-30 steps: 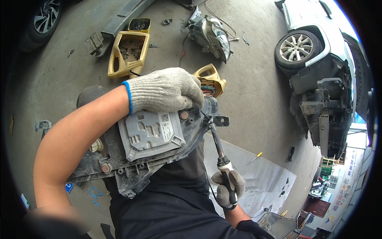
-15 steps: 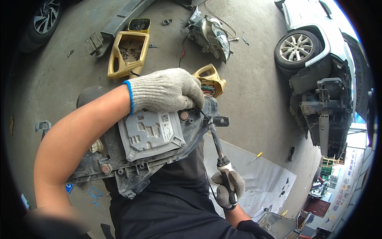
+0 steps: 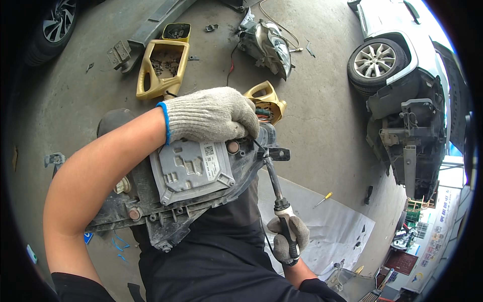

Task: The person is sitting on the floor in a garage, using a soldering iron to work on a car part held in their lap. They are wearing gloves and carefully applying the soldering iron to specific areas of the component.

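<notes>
Across my lap lies a dirty black headlight housing (image 3: 201, 205) with a silver control module (image 3: 188, 173) mounted on it. My left hand (image 3: 214, 115), in a knitted glove with a blue cuff, is closed above its far edge, pinching a thin black rod (image 3: 258, 145). The rod slants down to the tip of a soldering iron (image 3: 274, 178). My right hand (image 3: 289, 240), also gloved, grips the iron's black and white handle. The iron's tip meets the housing beside a mounting tab (image 3: 279, 153). My left glove hides part of the housing.
Cut yellow jugs (image 3: 183, 68) holding small parts stand on the floor ahead. Another headlight (image 3: 269, 48) lies beyond. At right is a white car with its front stripped (image 3: 410, 136). A screwdriver (image 3: 323, 199) lies by a grey sheet (image 3: 327, 226).
Almost nothing differs. My left hand and forearm have shifted very slightly to the right; the iron stays at the same place on the housing.
</notes>
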The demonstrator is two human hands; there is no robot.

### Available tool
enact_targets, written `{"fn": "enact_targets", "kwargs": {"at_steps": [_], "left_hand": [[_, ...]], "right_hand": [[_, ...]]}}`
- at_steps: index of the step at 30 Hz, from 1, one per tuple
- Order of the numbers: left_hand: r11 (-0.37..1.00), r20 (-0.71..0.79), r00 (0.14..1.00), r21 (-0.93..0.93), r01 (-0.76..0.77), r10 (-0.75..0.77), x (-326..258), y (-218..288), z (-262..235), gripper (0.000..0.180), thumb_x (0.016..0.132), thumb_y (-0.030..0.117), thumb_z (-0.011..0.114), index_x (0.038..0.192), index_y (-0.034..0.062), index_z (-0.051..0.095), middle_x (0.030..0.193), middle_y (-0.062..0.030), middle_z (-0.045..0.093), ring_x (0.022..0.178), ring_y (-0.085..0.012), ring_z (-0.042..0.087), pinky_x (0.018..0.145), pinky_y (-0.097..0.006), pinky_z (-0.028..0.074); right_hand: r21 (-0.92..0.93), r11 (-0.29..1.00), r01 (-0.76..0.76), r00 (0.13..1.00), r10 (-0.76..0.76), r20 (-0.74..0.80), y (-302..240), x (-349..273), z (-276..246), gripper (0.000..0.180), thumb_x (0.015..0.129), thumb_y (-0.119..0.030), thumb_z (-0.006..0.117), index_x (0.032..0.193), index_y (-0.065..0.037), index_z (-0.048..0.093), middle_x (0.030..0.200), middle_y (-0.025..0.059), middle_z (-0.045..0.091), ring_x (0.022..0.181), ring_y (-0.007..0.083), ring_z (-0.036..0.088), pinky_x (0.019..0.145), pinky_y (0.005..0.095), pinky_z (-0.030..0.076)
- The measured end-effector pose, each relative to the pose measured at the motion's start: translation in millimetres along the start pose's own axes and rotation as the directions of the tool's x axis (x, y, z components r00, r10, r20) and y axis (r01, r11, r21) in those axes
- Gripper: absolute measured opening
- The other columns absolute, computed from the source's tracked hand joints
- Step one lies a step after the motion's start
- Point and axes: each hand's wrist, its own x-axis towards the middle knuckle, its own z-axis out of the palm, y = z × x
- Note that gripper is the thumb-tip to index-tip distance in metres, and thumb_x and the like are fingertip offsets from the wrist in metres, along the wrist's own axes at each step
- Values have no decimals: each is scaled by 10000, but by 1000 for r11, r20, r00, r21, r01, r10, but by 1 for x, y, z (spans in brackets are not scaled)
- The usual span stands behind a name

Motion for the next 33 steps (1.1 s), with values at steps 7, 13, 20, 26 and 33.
{"fn": "enact_targets", "kwargs": {"at_steps": [7,13,20,26,33], "left_hand": [[1000,0,1000,-15,4,-4,0,1,0,237,916,107,677,1100,33,808,1142,-150,738,1070,-318,716,969,-403,555],[1000,-32,999,-4,-21,20,1,-1,2,268,927,158,657,1116,59,818,1089,-159,763,1014,-328,729,964,-419,557],[1000,-8,1000,-5,7,-8,0,2,0,218,923,105,683,1088,35,807,1130,-149,737,1059,-328,714,961,-409,556],[1000,-5,1000,5,-5,5,0,3,-1,229,906,92,680,1088,34,805,1119,-148,737,1052,-330,715,960,-412,556],[1000,-15,1000,-7,-20,20,-1,2,-1,229,901,86,681,1086,30,805,1111,-147,737,1044,-329,717,958,-411,558]], "right_hand": [[43,998,-34,999,34,-3,3,-5,0,566,938,-101,756,1460,-83,539,1071,203,740,847,282,769,768,400,612],[50,998,-42,999,42,-7,3,-7,0,563,941,-87,753,1461,-82,537,1082,200,734,867,284,766,779,396,615],[86,995,-53,999,53,-2,2,-8,0,575,931,-72,762,1461,-76,540,1129,216,722,913,288,766,802,397,620],[58,997,-49,999,49,-6,2,-8,-2,574,930,-86,769,1458,-78,543,1094,211,729,880,286,769,784,395,620],[45,998,-53,999,53,-10,1,-6,-1,569,929,-101,774,1450,-75,545,1076,205,735,866,284,770,775,396,617]]}}
